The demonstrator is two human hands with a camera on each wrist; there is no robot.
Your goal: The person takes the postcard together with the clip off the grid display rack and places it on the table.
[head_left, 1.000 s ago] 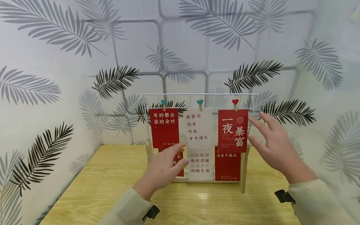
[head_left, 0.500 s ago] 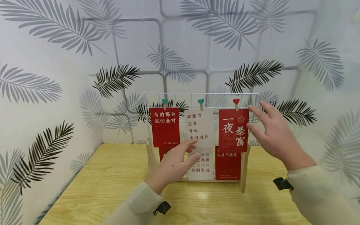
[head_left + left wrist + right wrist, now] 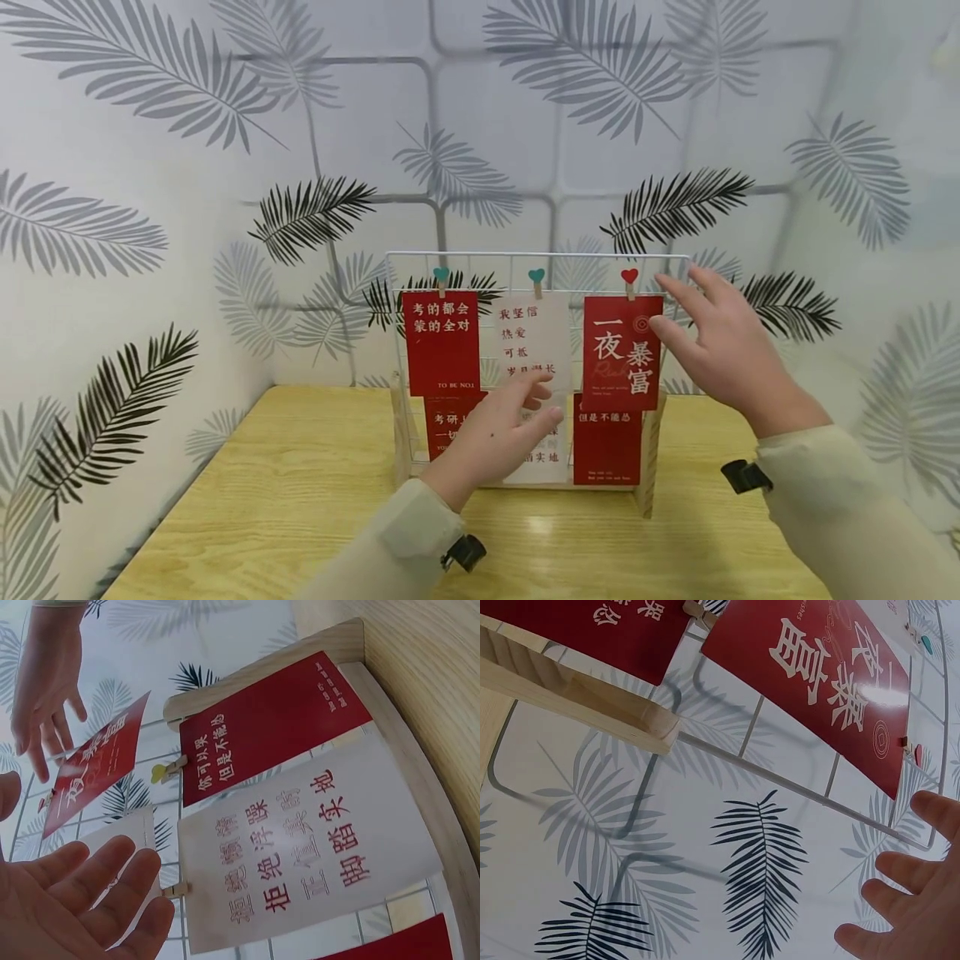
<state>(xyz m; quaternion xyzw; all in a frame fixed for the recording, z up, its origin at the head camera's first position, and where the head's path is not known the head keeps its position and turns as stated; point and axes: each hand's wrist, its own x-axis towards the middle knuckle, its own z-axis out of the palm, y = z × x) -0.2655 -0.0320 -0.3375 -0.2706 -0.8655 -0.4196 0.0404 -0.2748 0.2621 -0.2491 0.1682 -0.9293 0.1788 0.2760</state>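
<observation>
Before the white cards (image 3: 551, 325) on the wire-grid rack (image 3: 480, 252), I saw the left hand (image 3: 491, 435), fingers relaxed; the right hand (image 3: 723, 354), fingers spread, hung near the upper-right red card (image 3: 621, 354) (under a heart peg (image 3: 629, 276)).

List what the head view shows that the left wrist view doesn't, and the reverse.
Only the head view shows the left teal clip, the middle teal clip and the upper left red card.

Only the left wrist view shows the yellow clip, at the top edge of the lower right red card.

Both show the left hand, the right hand, the red clip, the upper right red card, that lower right one, and the table.
</observation>
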